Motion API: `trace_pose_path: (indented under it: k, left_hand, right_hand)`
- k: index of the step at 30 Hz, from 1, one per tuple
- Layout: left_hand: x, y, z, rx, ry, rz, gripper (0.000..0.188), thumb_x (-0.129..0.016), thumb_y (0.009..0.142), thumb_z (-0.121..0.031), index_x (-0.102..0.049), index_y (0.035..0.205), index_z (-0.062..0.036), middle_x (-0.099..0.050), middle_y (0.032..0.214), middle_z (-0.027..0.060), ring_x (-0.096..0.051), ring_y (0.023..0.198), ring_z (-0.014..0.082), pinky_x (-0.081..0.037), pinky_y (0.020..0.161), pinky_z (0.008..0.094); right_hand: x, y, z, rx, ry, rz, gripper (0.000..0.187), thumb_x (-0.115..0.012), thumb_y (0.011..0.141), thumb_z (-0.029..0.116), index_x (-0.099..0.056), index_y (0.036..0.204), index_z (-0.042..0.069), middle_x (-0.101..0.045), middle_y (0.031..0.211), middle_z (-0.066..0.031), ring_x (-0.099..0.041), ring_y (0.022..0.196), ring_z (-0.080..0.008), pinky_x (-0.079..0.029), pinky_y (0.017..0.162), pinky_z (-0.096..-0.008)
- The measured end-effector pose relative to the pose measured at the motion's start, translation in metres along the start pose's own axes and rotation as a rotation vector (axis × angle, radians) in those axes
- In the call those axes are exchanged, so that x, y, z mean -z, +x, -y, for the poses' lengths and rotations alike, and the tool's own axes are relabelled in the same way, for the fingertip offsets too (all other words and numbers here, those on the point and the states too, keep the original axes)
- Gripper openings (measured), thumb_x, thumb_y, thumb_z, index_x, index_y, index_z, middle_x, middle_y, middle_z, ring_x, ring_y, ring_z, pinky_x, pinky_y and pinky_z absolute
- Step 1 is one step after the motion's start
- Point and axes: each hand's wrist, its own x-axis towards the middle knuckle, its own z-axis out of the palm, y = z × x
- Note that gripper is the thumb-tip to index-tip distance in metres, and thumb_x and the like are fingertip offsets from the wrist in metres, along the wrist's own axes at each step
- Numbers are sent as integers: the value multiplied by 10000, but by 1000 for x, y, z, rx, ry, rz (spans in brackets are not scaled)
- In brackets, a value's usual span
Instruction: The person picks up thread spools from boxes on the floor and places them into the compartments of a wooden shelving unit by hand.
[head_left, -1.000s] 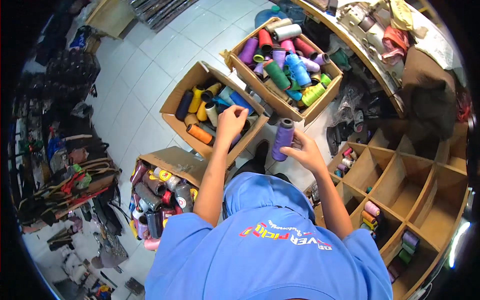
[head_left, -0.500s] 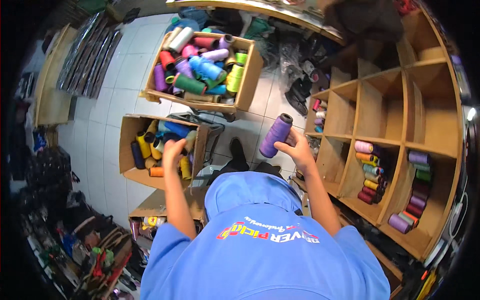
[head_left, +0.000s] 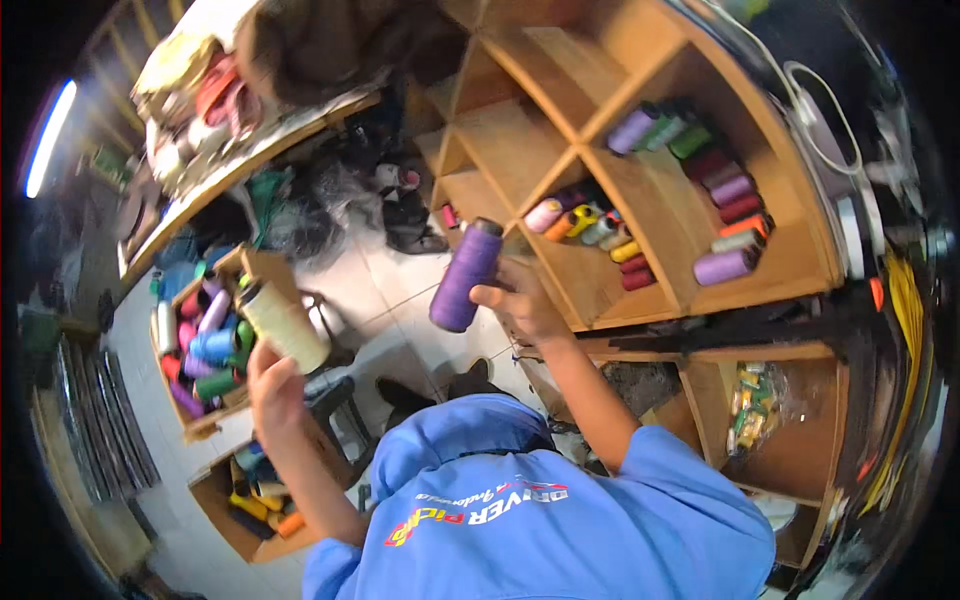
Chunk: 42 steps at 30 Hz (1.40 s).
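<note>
A cream cone of thread (head_left: pixel 285 327) is gripped near its base by my left hand (head_left: pixel 275 388), tilted with its dark tip pointing up and left. My right hand (head_left: pixel 522 303) is wrapped round a purple cone of thread (head_left: pixel 467 277), which stands nearly upright in front of the wooden shelf. Left of my left hand is a cardboard box (head_left: pixel 268 265) piled with thread cones of many colours. Below it, partly hidden by my left forearm, lies a second box (head_left: pixel 212 500) with yellow, orange and dark cones.
The divided wooden shelf (head_left: pixel 640 190) at right holds rows of coloured cones (head_left: pixel 735 190) in some compartments. Under it, a lower cabinet (head_left: pixel 770 350) contains a plastic bag of small spools (head_left: pixel 752 410). A cluttered table (head_left: pixel 255 185) spans the upper left. Clear plastic and dark items lie beneath it.
My left hand has come up from the lower box with the cream cone in it. The view has turned right toward the shelf. My right hand still holds the purple cone.
</note>
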Motion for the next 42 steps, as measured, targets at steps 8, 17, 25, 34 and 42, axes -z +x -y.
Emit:
trace_pose_path:
  k: [8, 17, 25, 34, 42]
  left_hand:
    - [-236, 103, 87, 148, 283, 572, 508, -669, 716, -68, -501, 1185, 32, -614, 1046, 89, -581, 968, 150, -439, 857, 281]
    - [-338, 127, 134, 75, 348, 702, 479, -671, 706, -59, -531, 1155, 36, -628, 975, 86, -595, 877, 136, -457, 795, 266]
    - [-342, 137, 156, 56, 457, 644, 455, -675, 733, -69, -538, 1157, 23, -631, 936, 62, -576, 842, 103, -441, 771, 238]
    - [-309, 141, 164, 64, 436, 535, 468, -670, 720, -78, -546, 1163, 11, -610, 989, 92, -579, 895, 163, -460, 780, 294]
    - [-303, 140, 157, 122, 397, 461, 467, -673, 746, -75, -529, 1178, 28, -635, 974, 95, -591, 876, 152, -488, 742, 279]
  right_hand:
    - [92, -69, 62, 308, -130, -715, 407, -689, 784, 175, -541, 1124, 7, -591, 1006, -33, -534, 926, -105, -410, 840, -257]
    - [182, -70, 102, 346, -476, -1075, 393, -728, 743, 206, -566, 1014, -27, -626, 933, -74, -562, 822, -130, -439, 773, -277]
    - [303, -6, 123, 411, -832, -1229, 454, -773, 679, 284, -583, 983, 5, -642, 993, -130, -615, 834, -224, -464, 708, -327]
    - [374, 54, 123, 224, -932, -1430, 710, -742, 662, 396, -528, 1171, -52, -529, 1187, -265, -494, 1123, -381, -377, 967, -408]
    - [335, 59, 137, 175, -1176, -1480, 684, -786, 630, 334, -542, 1135, -58, -567, 1119, -264, -526, 1078, -384, -392, 943, -421]
